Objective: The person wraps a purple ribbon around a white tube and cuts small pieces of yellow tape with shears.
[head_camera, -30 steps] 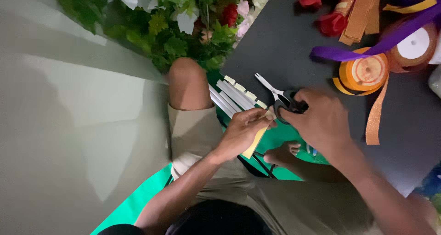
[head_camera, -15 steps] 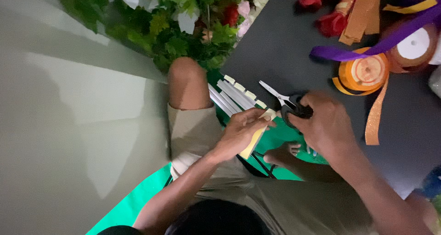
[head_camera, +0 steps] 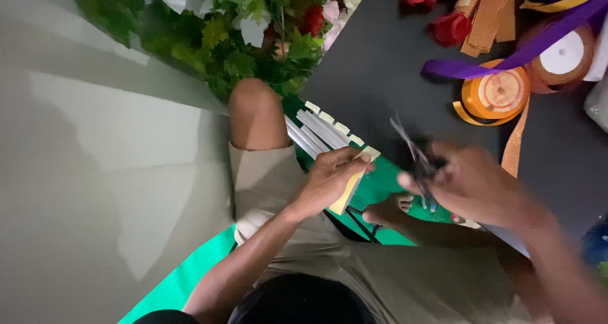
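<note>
Right hand (head_camera: 472, 184), centre-right of the frame and motion-blurred, is closed around the dark handles of scissors (head_camera: 411, 153); the thin metal blades point toward the upper left and appear slightly parted, though blur prevents certainty. Left hand (head_camera: 332, 178), at frame centre, pinches a pale yellow paper strip (head_camera: 351, 181) between thumb and fingers. The strip is flat and narrow, its long axis running from upper right to lower left; its upper end lies just left of the blade tips, not touching them. The left hand is therefore the nearer to the strip, the scissors lying to its right. Beneath the hands, green sheet (head_camera: 380, 191) covers the lap, with white strips (head_camera: 320, 131) laid side by side near the bare knee (head_camera: 253, 112). Orange ribbon spool (head_camera: 497, 93) and purple ribbon (head_camera: 506, 55) lie on the dark floor at upper right; leafy flowers (head_camera: 240, 32) fill the upper left.
</note>
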